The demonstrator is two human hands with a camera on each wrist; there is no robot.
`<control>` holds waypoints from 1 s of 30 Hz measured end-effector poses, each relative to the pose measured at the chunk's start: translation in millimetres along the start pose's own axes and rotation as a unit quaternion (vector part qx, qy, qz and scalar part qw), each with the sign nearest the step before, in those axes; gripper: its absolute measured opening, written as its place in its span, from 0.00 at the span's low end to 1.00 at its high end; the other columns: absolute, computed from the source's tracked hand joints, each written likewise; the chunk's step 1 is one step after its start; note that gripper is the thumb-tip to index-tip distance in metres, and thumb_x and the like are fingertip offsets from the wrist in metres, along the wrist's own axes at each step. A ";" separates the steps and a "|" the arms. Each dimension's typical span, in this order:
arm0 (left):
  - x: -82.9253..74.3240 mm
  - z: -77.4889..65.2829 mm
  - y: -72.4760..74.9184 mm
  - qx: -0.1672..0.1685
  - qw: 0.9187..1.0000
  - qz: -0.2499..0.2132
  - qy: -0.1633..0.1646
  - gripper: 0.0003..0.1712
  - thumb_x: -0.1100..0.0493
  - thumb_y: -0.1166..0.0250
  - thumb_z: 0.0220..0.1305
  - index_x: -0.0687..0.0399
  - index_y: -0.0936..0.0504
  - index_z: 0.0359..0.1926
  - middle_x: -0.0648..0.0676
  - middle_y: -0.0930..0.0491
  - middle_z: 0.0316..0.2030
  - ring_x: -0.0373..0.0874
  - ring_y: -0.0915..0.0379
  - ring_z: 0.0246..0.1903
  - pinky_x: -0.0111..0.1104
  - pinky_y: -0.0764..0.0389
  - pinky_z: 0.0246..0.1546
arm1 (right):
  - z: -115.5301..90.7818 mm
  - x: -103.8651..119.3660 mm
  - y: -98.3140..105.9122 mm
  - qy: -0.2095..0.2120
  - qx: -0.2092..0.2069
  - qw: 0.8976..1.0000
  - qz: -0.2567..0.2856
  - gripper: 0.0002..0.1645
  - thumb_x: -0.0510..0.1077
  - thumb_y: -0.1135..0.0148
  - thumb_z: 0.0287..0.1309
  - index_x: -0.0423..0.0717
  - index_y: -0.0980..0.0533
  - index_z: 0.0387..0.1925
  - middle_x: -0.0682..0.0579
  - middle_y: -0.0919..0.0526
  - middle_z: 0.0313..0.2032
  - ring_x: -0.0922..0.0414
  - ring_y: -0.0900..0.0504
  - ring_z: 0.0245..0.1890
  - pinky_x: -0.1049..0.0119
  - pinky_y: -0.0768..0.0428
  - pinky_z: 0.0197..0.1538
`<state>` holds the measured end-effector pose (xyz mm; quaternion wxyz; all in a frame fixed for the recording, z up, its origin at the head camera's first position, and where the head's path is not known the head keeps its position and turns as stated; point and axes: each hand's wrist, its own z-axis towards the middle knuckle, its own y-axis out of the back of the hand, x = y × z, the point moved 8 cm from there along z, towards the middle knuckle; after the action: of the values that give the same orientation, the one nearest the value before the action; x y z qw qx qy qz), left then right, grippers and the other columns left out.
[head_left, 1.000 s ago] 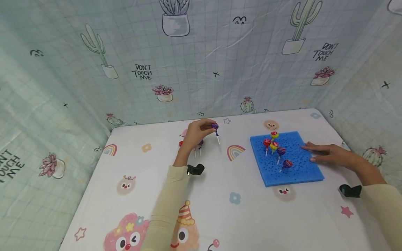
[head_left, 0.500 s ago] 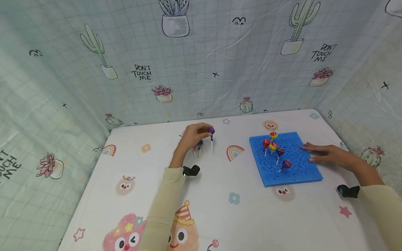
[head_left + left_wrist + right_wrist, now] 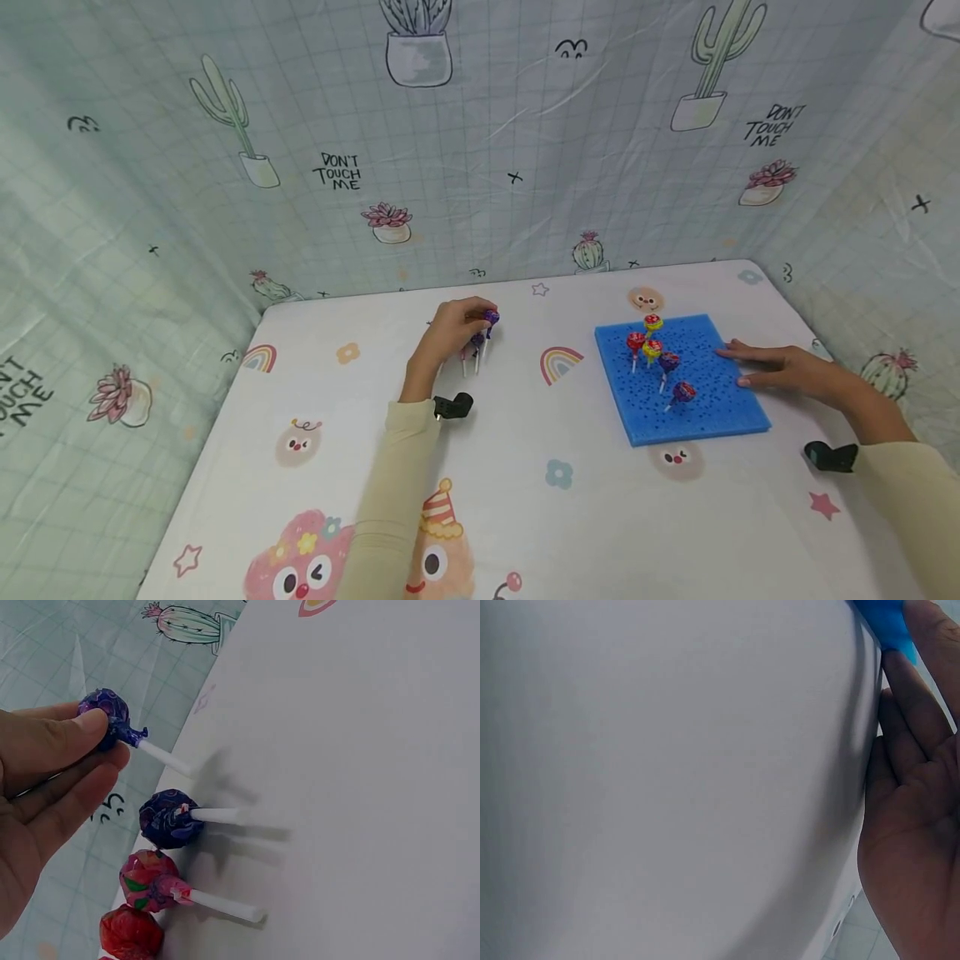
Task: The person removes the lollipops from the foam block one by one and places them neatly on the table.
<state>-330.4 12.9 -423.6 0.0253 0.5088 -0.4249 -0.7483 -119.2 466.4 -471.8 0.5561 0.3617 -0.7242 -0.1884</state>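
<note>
Thumb and fingers of my left hand [image 3: 453,329] pinch a purple-wrapped lollipop [image 3: 105,699] by its head, its white stick slanting down. Just beside it lie a dark blue-purple lollipop [image 3: 170,821], a pink-and-green one [image 3: 150,881] and a red one [image 3: 131,932] in a row, partly hidden by the hand in the head view. My right hand [image 3: 795,372] touches the right edge of a blue foam board [image 3: 723,412] with extended fingers. Several lollipops stand in that board, among them a red one [image 3: 636,341], a yellow one [image 3: 653,322] and a dark one [image 3: 683,392].
A white table [image 3: 510,467] printed with cartoon figures carries everything. Grid-patterned cloth [image 3: 465,133] with cactus drawings hangs behind it and at both sides. Black wrist mounts [image 3: 453,406] stick out at both sleeves.
My left hand has moved left and down with the purple lollipop, bringing it close to the row of lollipops. The right hand and the foam board have stayed in place.
</note>
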 end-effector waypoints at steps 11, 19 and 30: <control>7.6 4.1 -14.5 0.056 0.995 0.078 0.020 0.16 0.62 0.33 0.69 0.57 0.15 0.56 0.56 0.14 0.52 0.48 0.18 0.52 0.40 0.20 0.57 | 1.9 -5.6 -1.2 -0.002 -0.004 1.000 -0.001 0.38 0.50 0.32 0.65 0.50 0.33 0.74 0.30 0.50 0.76 0.23 0.57 0.73 0.18 0.53 0.62; 9.7 6.1 -16.3 0.064 0.995 0.074 0.024 0.15 0.63 0.31 0.66 0.60 0.14 0.54 0.56 0.13 0.49 0.46 0.18 0.48 0.38 0.19 0.54 | 2.6 -6.1 -1.0 0.001 -0.006 1.000 0.005 0.38 0.49 0.33 0.65 0.50 0.33 0.74 0.30 0.51 0.77 0.23 0.57 0.73 0.18 0.53 0.62; 18.4 9.0 -22.4 0.086 0.990 0.102 0.044 0.14 0.60 0.28 0.64 0.55 0.11 0.51 0.52 0.12 0.47 0.40 0.23 0.38 0.33 0.21 0.48 | 3.6 -7.7 -2.3 0.002 -0.009 1.000 -0.004 0.38 0.50 0.32 0.65 0.49 0.33 0.74 0.30 0.51 0.77 0.23 0.57 0.73 0.18 0.54 0.62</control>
<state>-337.5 24.0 -450.9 0.0761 0.4951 -0.5360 -0.6795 -121.0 470.1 -479.6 0.5596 0.3599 -0.7203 -0.1959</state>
